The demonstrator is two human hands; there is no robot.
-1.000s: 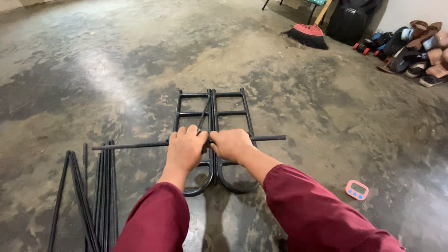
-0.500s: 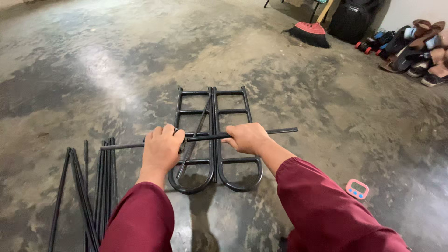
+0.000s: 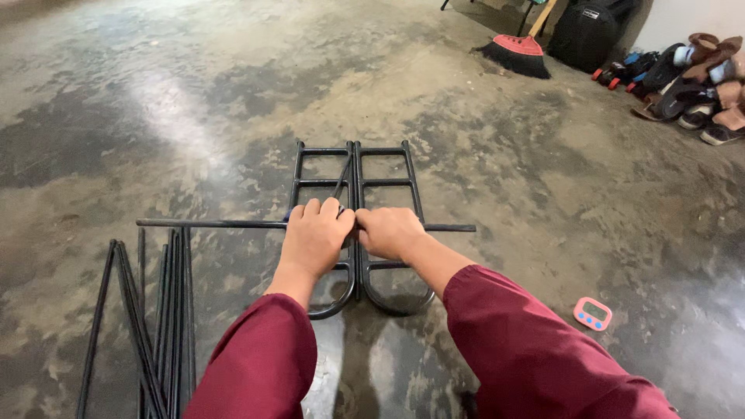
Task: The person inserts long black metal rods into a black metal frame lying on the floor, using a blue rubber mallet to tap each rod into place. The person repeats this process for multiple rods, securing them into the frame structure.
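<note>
From the head camera, I judge the work to be at an early stage. Two black ladder-shaped metal frames (image 3: pixel 357 225) lie flat and side by side on the concrete floor (image 3: pixel 194 116), touching along their inner rails, with their rounded ends toward me. Only one long black rod (image 3: pixel 217 224) is in play; it lies crosswise over the frames about midway along them, sticking out far to the left and less to the right. A whole bundle of loose black rods (image 3: pixel 159 326) waits on the floor to my left, well apart from the frames, so most of the pieces look unused.

My left hand (image 3: pixel 314 237) is curled over the rod, fingers wrapped down around it right above the left frame. My right hand (image 3: pixel 388 231) is clenched on the same rod just beside it, the two hands touching at the middle where the frames meet. I cannot tell whether the rod is seated in any fitting there, since my knuckles cover the joint.

A small pink timer (image 3: pixel 593 313) lies on the floor to my right, clear of the work.
</note>
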